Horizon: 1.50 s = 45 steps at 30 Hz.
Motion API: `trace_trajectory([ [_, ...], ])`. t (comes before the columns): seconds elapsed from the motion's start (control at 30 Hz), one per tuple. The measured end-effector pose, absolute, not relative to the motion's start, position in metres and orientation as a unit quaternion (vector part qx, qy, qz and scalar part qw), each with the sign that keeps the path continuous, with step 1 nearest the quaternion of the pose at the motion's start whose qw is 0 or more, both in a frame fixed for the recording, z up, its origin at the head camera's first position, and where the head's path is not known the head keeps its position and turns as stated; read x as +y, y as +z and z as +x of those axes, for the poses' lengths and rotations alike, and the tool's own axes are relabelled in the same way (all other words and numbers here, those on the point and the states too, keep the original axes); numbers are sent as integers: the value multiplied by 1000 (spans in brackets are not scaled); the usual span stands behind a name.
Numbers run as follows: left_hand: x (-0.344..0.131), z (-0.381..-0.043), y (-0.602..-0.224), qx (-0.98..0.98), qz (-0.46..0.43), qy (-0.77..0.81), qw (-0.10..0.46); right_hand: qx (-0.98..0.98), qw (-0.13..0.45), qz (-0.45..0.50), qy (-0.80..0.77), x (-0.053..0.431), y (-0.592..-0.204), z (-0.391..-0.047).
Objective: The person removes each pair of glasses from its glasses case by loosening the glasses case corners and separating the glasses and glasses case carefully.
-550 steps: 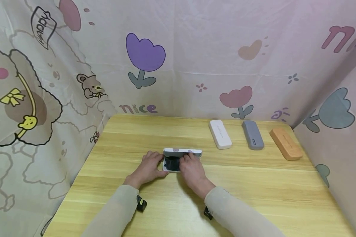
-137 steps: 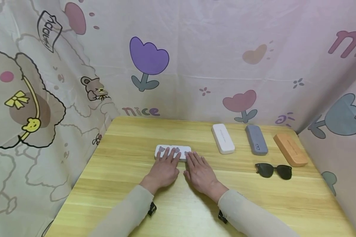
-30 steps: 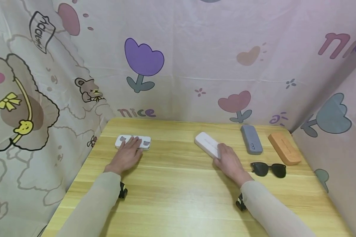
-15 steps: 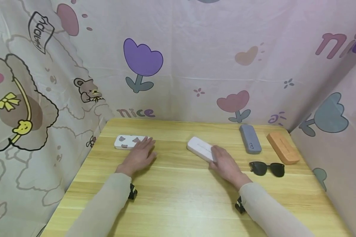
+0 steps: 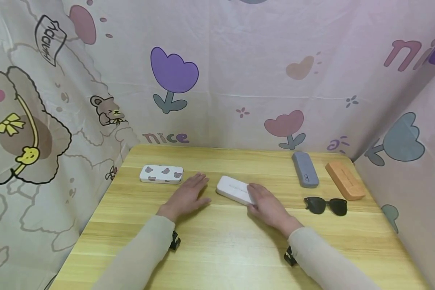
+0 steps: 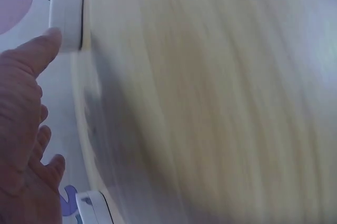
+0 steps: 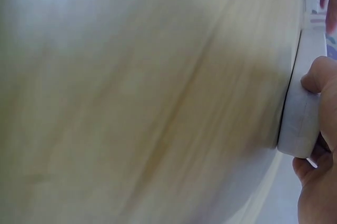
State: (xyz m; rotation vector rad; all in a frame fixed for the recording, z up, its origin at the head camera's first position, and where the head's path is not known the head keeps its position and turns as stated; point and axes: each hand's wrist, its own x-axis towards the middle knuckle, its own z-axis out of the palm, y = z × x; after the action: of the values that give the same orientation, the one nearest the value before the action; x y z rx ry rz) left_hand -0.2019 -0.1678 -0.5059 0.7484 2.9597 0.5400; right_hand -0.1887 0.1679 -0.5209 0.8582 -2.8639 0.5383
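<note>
My right hand [image 5: 270, 207] grips the right end of a plain white glasses case [image 5: 233, 189], which lies slanted near the middle of the table. In the right wrist view the thumb lies along the near side of the white glasses case [image 7: 303, 113], and fingers curl at its end. My left hand [image 5: 185, 197] holds nothing; its fingers are extended, just left of that case and apart from it in the head view. Beyond it to the left rests a second white glasses case with brown bear prints [image 5: 161, 174], its lid down.
Black sunglasses [image 5: 326, 206] lie on the right part of the wooden table [image 5: 217, 249]. Behind them are a grey glasses case [image 5: 305, 170] and an orange-brown case [image 5: 345, 180]. A printed curtain [image 5: 217, 72] hangs along the table's back and sides.
The plain white case has slid left and nearer in my right hand, turning more crosswise. My left hand has come off the bear-print case and moved right. Earlier, the sunglasses appeared on the table.
</note>
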Motion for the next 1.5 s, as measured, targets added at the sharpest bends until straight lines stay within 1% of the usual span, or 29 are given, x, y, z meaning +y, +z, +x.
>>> trace_trajectory([
  [0.3, -150, -196, -505, 950, 252, 177, 50, -930, 41, 336, 146, 160, -521, -182],
  [0.43, -146, -193, -503, 946, 266, 174, 58, -921, 26, 364, 134, 158, -518, -178],
  [0.63, -142, -189, -503, 943, 290, 146, 71, -911, 23, 394, 121, 157, -515, -172],
  [0.83, -141, -180, -502, 945, 286, 141, 76, -904, 50, 410, 109, 154, -516, -164],
  [1.1, -141, -169, -501, 945, 286, 143, 69, -915, 88, 379, 109, 145, -521, -152],
  [1.37, -141, -162, -506, 945, 283, 156, 52, -911, 129, 388, 64, 145, -523, -151],
  [1.5, -142, -158, -509, 945, 271, 177, 49, -906, 137, 396, 53, 146, -525, -151],
])
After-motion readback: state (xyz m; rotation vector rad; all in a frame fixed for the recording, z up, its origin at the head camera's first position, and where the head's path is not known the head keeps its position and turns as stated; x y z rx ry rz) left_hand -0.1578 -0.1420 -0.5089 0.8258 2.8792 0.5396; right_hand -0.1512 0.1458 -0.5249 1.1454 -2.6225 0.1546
